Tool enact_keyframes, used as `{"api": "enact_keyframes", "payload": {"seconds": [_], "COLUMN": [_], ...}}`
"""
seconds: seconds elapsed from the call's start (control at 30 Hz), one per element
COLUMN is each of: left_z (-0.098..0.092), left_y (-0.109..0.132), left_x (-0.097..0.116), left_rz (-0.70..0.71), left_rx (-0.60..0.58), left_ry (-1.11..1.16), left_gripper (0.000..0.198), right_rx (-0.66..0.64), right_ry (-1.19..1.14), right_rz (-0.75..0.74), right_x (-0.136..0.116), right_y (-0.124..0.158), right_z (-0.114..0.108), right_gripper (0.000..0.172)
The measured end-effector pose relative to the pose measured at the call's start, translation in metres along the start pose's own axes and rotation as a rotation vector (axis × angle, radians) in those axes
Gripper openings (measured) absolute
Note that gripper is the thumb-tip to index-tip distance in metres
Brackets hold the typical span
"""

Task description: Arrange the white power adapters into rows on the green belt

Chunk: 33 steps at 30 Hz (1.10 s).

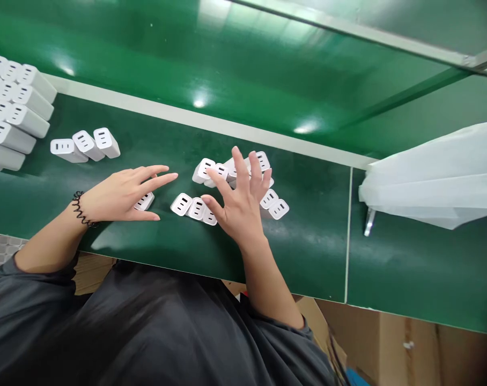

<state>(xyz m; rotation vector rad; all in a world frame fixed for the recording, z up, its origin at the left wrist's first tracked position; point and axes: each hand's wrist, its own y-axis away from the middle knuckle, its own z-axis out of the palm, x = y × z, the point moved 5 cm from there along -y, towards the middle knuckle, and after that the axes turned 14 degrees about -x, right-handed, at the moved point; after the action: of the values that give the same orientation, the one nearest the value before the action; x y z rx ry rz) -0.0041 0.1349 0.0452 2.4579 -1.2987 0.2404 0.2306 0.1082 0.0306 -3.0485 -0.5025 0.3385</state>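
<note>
Spread hands (2, both bare) hang over white chargers.

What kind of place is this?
It looks like a factory or workshop, probably. There's a long green workbench, lots of matching white charger-like blocks on it, and what look like cardboard boxes below.

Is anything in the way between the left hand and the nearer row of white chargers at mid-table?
One charger, partly hidden by the left hand, sits on that path; past it, only green tabletop shows up to the row. The right hand partly hides the row's right end.
</note>
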Motion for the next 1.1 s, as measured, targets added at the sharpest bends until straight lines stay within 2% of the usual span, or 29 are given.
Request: {"api": "enact_keyframes", "payload": {"seconds": [0.1, 0.23, 0.33, 0.47, 0.53, 0.67, 0.77, 0.9, 1.1], "left_z": [0.0, 0.0, 0.002, 0.005, 0.008, 0.011, 0.013, 0.013, 0.013], "left_y": [0.0, 0.002, 0.004, 0.002, -0.002, -0.011, -0.015, -0.017, -0.018], "left_x": [-0.001, -0.001, -0.004, -0.004, 0.0, 0.01, 0.016, 0.016, 0.018], "left_rz": [0.0, 0.039, 0.05, 0.065, 0.073, 0.115, 0.181, 0.187, 0.206], "left_rx": [-0.04, -0.079, -0.094, -0.054, -0.005, 0.103, 0.145, 0.166, 0.172], "left_ry": [-0.015, -0.042, -0.058, -0.07, -0.072, -0.067, -0.066, -0.035, -0.029], "left_gripper": [0.079, 0.074, 0.069, 0.067, 0.065, 0.061, 0.058, 0.049, 0.052], "right_rx": [0.073, 0.129, 0.021, -0.233, -0.283, -0.251, -0.225, -0.188, -0.146], "right_ry": [-0.046, -0.205, -0.245, -0.271, -0.262, -0.254, -0.268, -0.266, -0.263], "right_rz": [-0.085, -0.286, -0.327, -0.37, -0.39, -0.43, -0.46, -0.474, -0.461], "right_x": [0.005, 0.008, 0.012, 0.01, 0.005, -0.009, -0.018, -0.024, -0.024], "right_y": [0.003, 0.013, 0.017, 0.02, 0.019, 0.018, 0.018, 0.019, 0.02], "right_z": [-0.007, -0.021, -0.027, -0.021, -0.016, -0.004, 0.002, 0.005, 0.007], "right_gripper": [0.052, 0.034, 0.031, 0.055, 0.06, 0.045, 0.04, 0.038, 0.038]}}
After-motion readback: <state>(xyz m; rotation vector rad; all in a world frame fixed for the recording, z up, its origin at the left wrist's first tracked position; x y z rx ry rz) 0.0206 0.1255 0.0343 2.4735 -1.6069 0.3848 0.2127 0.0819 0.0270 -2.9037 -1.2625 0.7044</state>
